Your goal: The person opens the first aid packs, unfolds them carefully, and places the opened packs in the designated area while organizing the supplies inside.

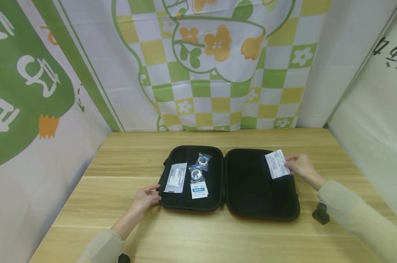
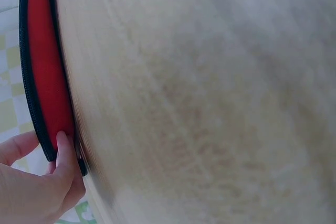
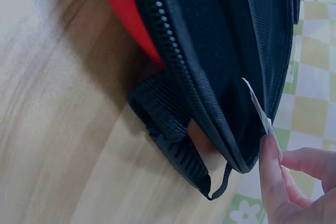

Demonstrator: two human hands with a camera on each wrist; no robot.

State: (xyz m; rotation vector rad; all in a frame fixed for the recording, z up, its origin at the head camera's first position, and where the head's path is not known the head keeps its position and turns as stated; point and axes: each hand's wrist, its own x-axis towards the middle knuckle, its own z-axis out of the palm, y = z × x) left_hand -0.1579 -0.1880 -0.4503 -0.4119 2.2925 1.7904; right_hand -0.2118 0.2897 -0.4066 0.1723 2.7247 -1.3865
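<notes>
A zippered case [image 1: 192, 206], black inside and red outside, lies unfolded flat on the table. My left hand [image 1: 146, 198] holds its near left edge; the left wrist view shows thumb and fingers either side of the red rim [image 2: 50, 66]. In my right hand [image 1: 302, 166], a flat white printed packet [image 1: 277, 164] is pinched between thumb and fingers over the case's right half. Edge-on, the packet [image 3: 257, 106] looks thin in the right wrist view. The left half holds a long white packet [image 1: 176, 178], two clear-wrapped rolls [image 1: 203, 160] and a small blue-and-white packet [image 1: 199, 190].
The wooden table [image 1: 218, 241] meets a patterned curtain [image 1: 205, 91] at the back, with cloth walls at both sides. A black strap with a buckle [image 3: 173, 145] hangs off the case in the right wrist view. Dark devices sit at both wrists.
</notes>
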